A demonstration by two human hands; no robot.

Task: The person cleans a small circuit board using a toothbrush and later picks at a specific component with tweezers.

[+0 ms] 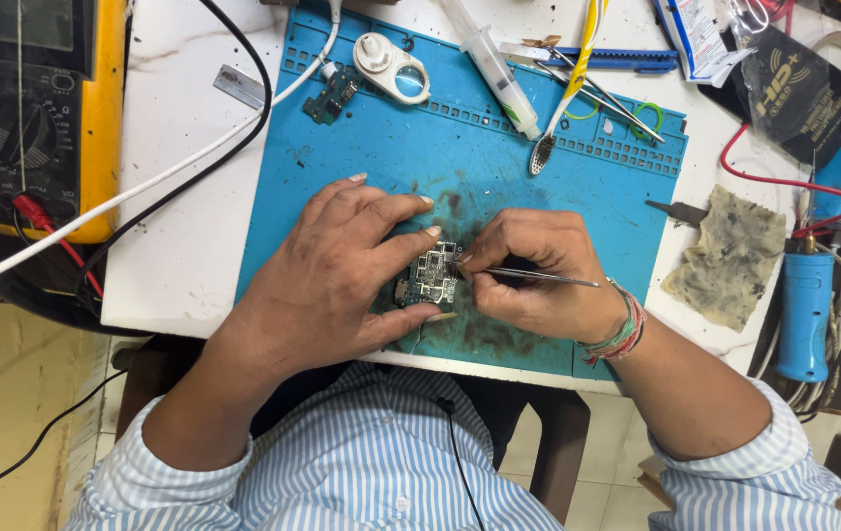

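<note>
A small circuit board (431,276) with metal shields lies on the blue work mat (499,167). My left hand (332,270) pinches the board between thumb and forefinger, holding it flat on the mat. Gripped in my right hand (538,275) is a pair of thin metal tweezers (538,276), whose tips touch the board's right edge. Coloured thread bands circle my right wrist.
On the mat's far edge lie a smaller circuit board (334,94), a white loupe (393,67), a syringe (497,71), a brush (563,98) and tweezers. A yellow multimeter (42,108) stands left, a dirty cloth (727,254) and blue tool (804,315) right. Cables cross the white table.
</note>
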